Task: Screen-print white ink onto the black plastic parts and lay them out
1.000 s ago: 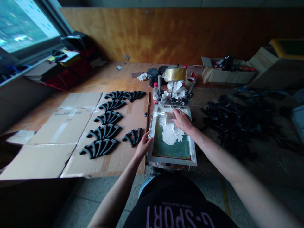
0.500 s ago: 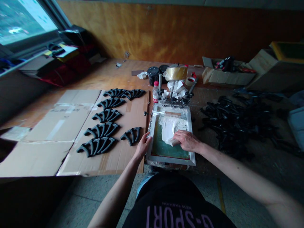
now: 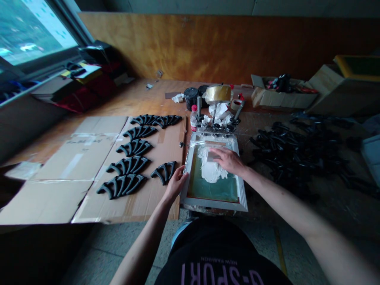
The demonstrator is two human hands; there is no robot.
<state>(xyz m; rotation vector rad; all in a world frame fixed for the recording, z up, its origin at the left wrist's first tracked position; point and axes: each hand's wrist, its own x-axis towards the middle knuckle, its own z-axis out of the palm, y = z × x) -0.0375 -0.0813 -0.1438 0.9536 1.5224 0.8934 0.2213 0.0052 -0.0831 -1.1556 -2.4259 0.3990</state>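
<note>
A metal-framed screen (image 3: 242, 198) with a green mesh lies in front of me, white paste (image 3: 212, 172) spread over its upper middle. My right hand (image 3: 227, 160) is closed round a small flat scraper (image 3: 212, 156), which touches the paste near its upper part. My left hand (image 3: 177, 180) grips the left edge of the screen frame. Just left of that hand, a small group of black curved parts (image 3: 164, 172) lies on the cardboard (image 3: 160, 198). Several more rows of black curved parts (image 3: 123, 186) are farther left.
Behind the screen stand a metal clamp (image 3: 218, 130), a red-capped bottle (image 3: 194, 118), black tubs (image 3: 190, 98) and crumpled paper. A heap of black parts (image 3: 285, 154) covers the right side, with an open carton (image 3: 282, 97) behind.
My right hand has moved the scraper away from me and slightly left across the screen. The white paste has changed shape, its near edge now rounded. My left hand stays on the frame.
</note>
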